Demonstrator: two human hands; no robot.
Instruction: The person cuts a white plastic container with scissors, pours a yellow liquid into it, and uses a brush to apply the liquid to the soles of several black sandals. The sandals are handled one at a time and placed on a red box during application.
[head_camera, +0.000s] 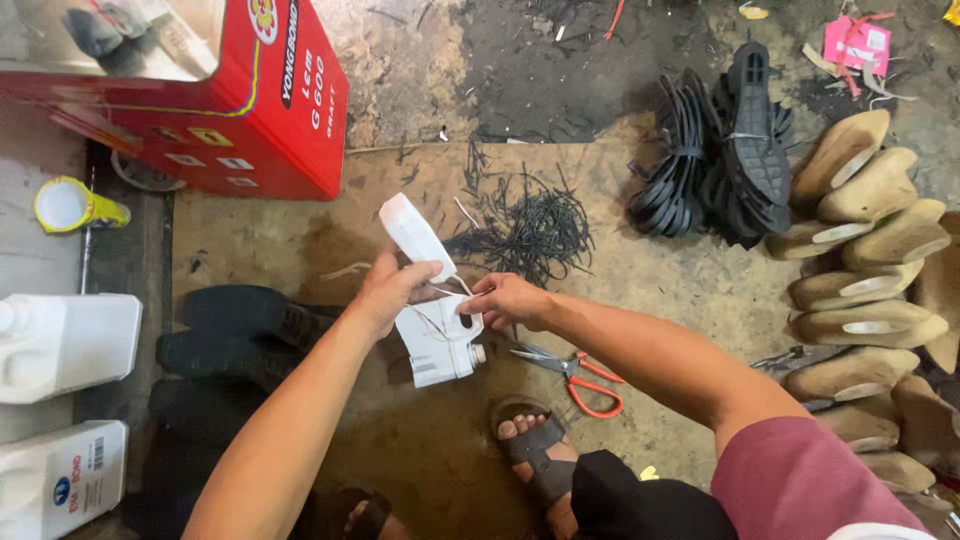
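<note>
Your left hand (385, 290) is clenched round the middle of a white shoe piece (430, 300), a bent shell of upper with a white sole part angled up behind it, held in the air above the floor (620, 290) just in front of your sandalled foot (530, 445). Your right hand (510, 298) pinches its edge near the opening, fingers closed on what looks like a thin strand or trim, though that is too fine to tell for sure. I judge the piece light and fairly floppy in the upper, stiffer at the sole, so the firm sole end is the safer place to grip; the thin edge would likely crease or tear under a hard pull. Orange-handled scissors (580, 378) lie on the floor just beside your right wrist, black offcut strips (530, 230) lie beyond, and tan shoe lasts (870, 250) are stacked well apart on the right
</note>
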